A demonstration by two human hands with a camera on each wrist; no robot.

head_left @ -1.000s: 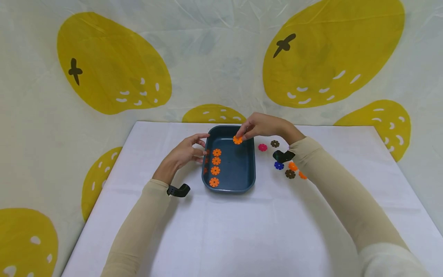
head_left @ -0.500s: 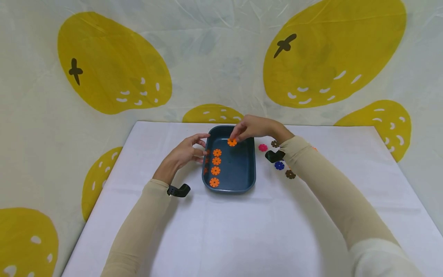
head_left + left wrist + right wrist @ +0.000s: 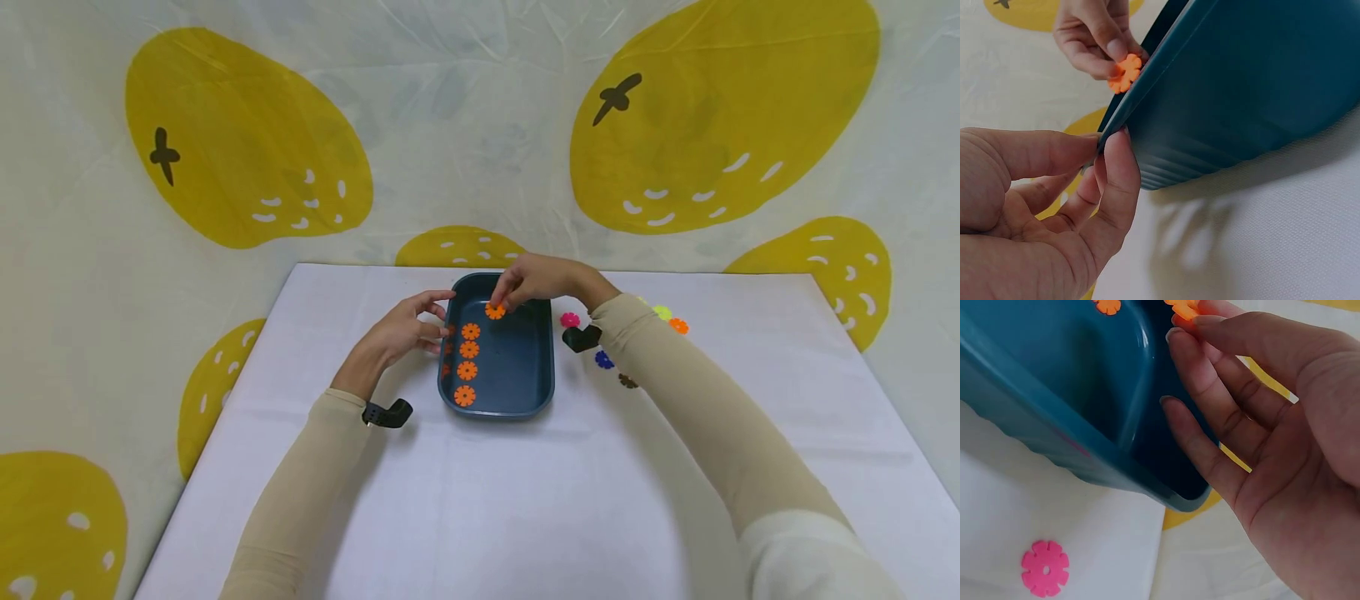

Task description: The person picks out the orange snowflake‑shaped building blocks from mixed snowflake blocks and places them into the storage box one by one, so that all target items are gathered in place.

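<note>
A dark blue tray (image 3: 510, 367) lies on the white-covered table. My left hand (image 3: 401, 329) pinches its left rim between thumb and finger, close up in the left wrist view. With thumb and fingertips my right hand (image 3: 536, 279) holds an orange notched disc (image 3: 494, 311) over the far part of the tray. In the left wrist view this orange disc (image 3: 1125, 74) shows above the rim. Inside the tray, several orange discs form a column along the left side, the nearest orange disc (image 3: 464, 396) at the front.
Right of the tray lie a pink disc (image 3: 570, 320), a blue disc (image 3: 604, 360), a brown disc (image 3: 627, 381), a yellow-green disc (image 3: 662, 312) and another orange disc (image 3: 678, 326). My right sleeve (image 3: 697, 400) covers part of this area. A patterned cloth (image 3: 480, 125) hangs behind the table.
My right hand has moved left and slightly nearer with the orange disc, toward the far end of the column. Its sleeve now uncovers discs farther right. The left hand stays on the rim.
</note>
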